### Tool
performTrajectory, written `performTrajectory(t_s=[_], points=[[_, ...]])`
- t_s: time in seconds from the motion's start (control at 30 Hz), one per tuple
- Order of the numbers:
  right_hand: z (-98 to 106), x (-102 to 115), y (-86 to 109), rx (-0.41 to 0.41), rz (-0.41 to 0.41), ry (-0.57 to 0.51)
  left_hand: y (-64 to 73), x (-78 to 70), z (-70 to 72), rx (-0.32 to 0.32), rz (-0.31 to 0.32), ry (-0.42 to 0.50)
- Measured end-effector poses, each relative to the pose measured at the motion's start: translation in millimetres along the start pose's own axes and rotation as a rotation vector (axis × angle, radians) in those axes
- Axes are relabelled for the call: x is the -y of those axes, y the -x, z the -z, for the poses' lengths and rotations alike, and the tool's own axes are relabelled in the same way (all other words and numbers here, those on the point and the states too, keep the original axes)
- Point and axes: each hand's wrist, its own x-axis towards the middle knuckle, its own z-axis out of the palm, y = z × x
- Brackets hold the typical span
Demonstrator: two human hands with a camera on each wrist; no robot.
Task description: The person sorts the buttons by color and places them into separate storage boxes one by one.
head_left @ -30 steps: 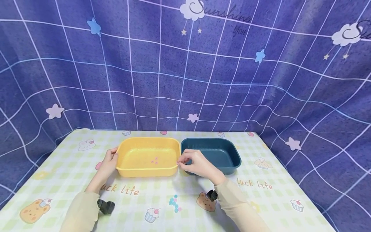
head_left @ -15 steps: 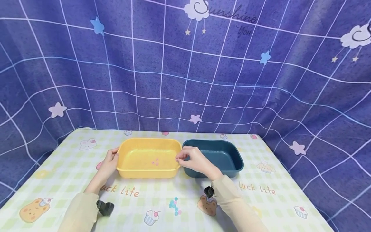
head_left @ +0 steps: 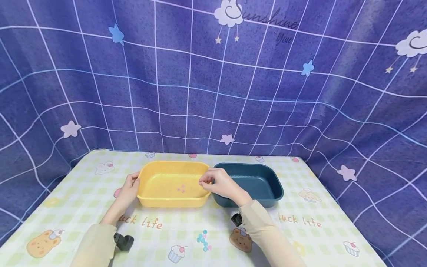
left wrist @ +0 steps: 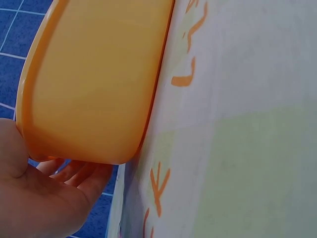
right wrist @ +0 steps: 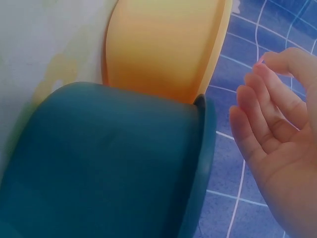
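Observation:
My left hand [head_left: 129, 188] holds the left end of a yellow plastic tub [head_left: 173, 202]. In the left wrist view its thumb lies by the rim and its fingers [left wrist: 91, 181] reach along the end wall. Over the tub's right end, my right hand [head_left: 224, 182] pinches a tiny pink bead [right wrist: 261, 61] between thumb and index fingertip; the other fingers are loosely bent. Several pink beads [head_left: 183, 191] lie on the tub's floor. A small cluster of blue and pink beads [head_left: 202, 240] is on the tablecloth in front.
A dark teal tub [head_left: 257, 185] stands right beside the yellow one, partly behind my right hand and forearm. Both rest on a checked, printed tablecloth [head_left: 140, 244]. Behind and to the sides hangs a blue grid-patterned curtain [head_left: 186, 96].
My right hand has moved slightly left, from the yellow tub's right rim to over its inside, still pinching. My left hand stays on the tub. The head view has shifted a little.

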Motion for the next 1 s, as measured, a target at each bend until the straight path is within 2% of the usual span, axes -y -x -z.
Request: performTrajectory(t_s=[0.3,1.0], points=[[-2.8,-0.4,-11.6,0.017,-0.042,0.022,0.4,0.6,0.2,-0.012,-0.016,-0.004],[-19.7,-6.3,-32.2,0.011,-0.034,0.073,1.6,1.8,-0.8,-0.016,-0.005,0.02]])
